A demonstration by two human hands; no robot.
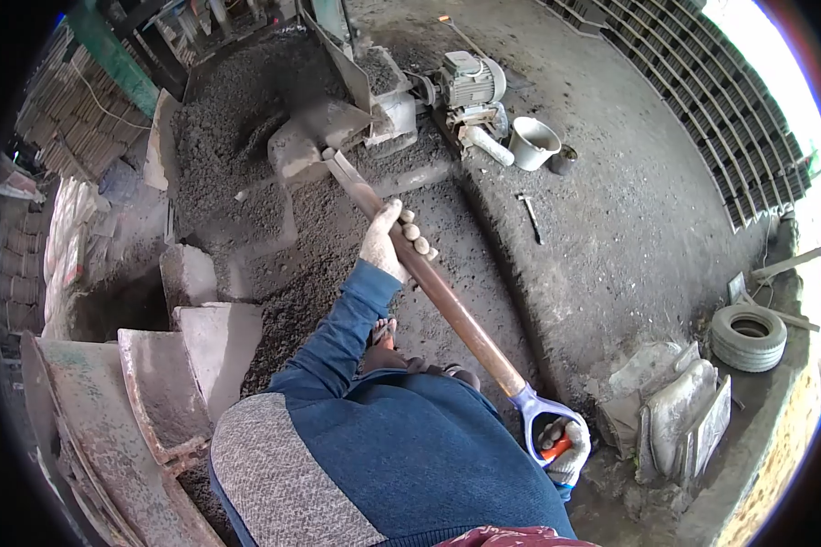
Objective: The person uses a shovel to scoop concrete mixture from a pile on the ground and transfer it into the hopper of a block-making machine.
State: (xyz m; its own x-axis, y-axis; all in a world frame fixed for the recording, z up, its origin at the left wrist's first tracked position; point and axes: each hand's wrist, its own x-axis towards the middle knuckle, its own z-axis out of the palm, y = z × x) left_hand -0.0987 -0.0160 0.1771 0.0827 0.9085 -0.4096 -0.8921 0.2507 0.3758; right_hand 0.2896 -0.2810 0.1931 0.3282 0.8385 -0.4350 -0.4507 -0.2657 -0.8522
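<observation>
A shovel [461,326] runs slantwise across the middle of the head view, its blade [315,137] up and away from me over dark, crumbly mix [214,150]. My left hand [388,242], in a pale glove, is wrapped round the brown shaft close to the blade. Down at the right, my right hand [567,452], also gloved, grips the orange crossbar [556,447] inside the blue D-shaped handle. The blade is greyish and coated with dirt; its far edge blends into the mix.
An electric motor [472,80], a white bucket [533,143] and a hammer-like tool [531,219] stand or lie on the raised floor to the right. A tire [748,337] and stacked sacks [680,415] are farther right. Curved metal sheets [109,401] flank my left side.
</observation>
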